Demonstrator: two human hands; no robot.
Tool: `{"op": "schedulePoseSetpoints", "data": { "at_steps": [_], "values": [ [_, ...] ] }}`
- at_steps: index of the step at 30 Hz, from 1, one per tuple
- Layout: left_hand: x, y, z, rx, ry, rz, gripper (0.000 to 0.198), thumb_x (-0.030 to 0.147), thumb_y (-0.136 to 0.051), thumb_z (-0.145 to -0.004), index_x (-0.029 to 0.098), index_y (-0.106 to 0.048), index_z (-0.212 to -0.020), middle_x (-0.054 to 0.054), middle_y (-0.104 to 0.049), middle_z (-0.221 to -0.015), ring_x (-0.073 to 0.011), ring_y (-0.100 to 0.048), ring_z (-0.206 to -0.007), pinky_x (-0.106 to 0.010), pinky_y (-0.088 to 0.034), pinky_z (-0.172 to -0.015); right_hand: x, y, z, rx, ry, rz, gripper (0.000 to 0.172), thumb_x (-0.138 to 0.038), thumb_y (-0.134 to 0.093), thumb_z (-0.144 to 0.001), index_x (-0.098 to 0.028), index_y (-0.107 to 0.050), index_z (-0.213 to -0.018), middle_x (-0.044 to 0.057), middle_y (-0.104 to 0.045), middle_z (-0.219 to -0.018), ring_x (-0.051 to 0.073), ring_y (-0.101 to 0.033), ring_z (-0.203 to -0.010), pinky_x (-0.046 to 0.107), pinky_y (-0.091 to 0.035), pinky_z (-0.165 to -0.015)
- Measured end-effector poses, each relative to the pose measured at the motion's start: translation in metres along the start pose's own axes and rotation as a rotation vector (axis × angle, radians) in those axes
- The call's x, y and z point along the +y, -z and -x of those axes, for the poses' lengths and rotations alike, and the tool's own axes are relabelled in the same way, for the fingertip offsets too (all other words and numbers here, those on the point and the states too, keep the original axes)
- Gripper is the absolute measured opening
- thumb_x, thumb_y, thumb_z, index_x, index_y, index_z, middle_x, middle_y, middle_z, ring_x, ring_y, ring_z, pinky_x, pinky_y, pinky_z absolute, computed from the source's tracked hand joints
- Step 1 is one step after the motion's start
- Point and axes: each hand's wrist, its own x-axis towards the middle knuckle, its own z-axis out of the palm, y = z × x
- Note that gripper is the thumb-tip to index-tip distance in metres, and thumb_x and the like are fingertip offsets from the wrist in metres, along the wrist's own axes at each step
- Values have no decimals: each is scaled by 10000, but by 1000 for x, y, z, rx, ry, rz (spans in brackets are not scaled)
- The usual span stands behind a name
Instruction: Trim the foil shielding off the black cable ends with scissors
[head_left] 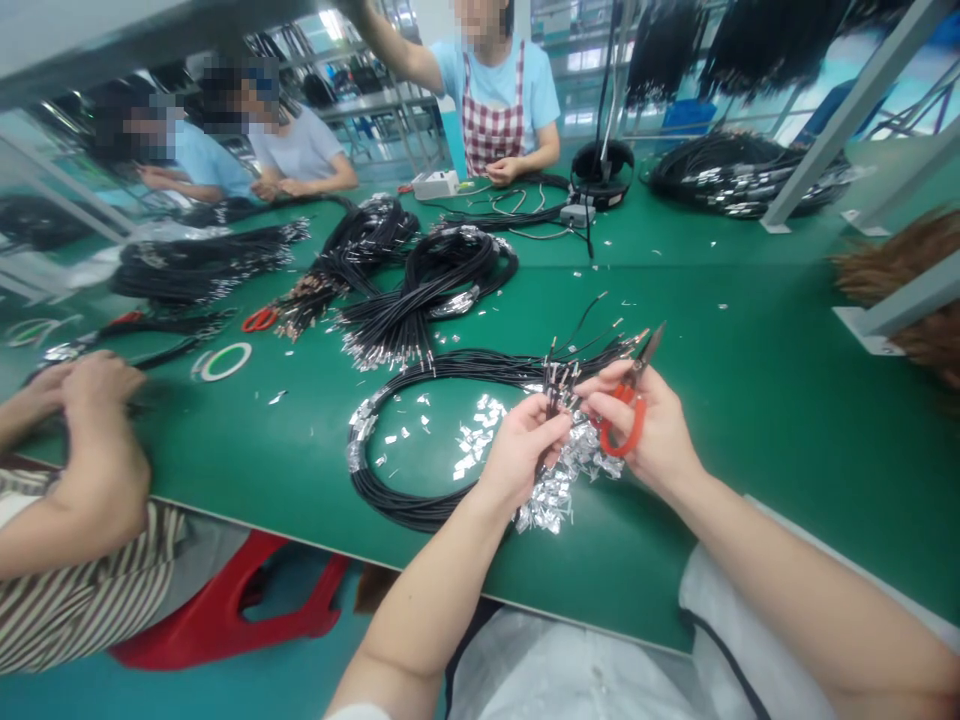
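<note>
Our left hand (521, 450) is clenched on a bunch of black wires (559, 385), metal-tipped ends pointing up and away, toward the far right. Our right hand (637, 420) grips red-handled scissors (628, 438), blades angled the same way. Below, the wire coil (390, 495) lies on the green worktop (750, 400) among foil scraps (555, 505); open worktop extends rightward, front edge just beneath the hands.

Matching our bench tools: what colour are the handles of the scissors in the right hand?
Red-orange, shown best in the head view: the scissors' handles sit in the right hand.
</note>
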Motion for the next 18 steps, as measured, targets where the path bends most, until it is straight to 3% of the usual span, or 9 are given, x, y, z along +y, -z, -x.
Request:
{"op": "schedulePoseSetpoints", "data": {
  "at_steps": [11,14,18],
  "values": [
    [-7,-3,3,94,-146,-121,229,254,-728,-646,152,-548,-745,49,-508,-626,-18,-367,-440,-151,-273,-371,-3,-9,8,38,97,149,270,-283,-722,-689,-223,-485,-802,-12,-615,-729,142,-600,-699,313,-507,-697],
    [-5,-3,3,91,-117,-84,216,245,-722,-647,150,-543,-723,55,-488,-579,-20,-347,-406,-157,-259,-349,-4,-9,9,29,87,130,277,-278,-729,-684,-222,-480,-793,-19,-611,-716,136,-594,-682,303,-505,-686],
    [-2,-1,2,-4,-23,4,209,280,-698,-679,143,-547,-720,57,-445,-503,-40,-359,-398,-165,-261,-348,-5,-8,8,7,51,84,278,-283,-746,-672,-213,-495,-769,-13,-625,-722,139,-603,-690,308,-511,-704]
  ]
}}
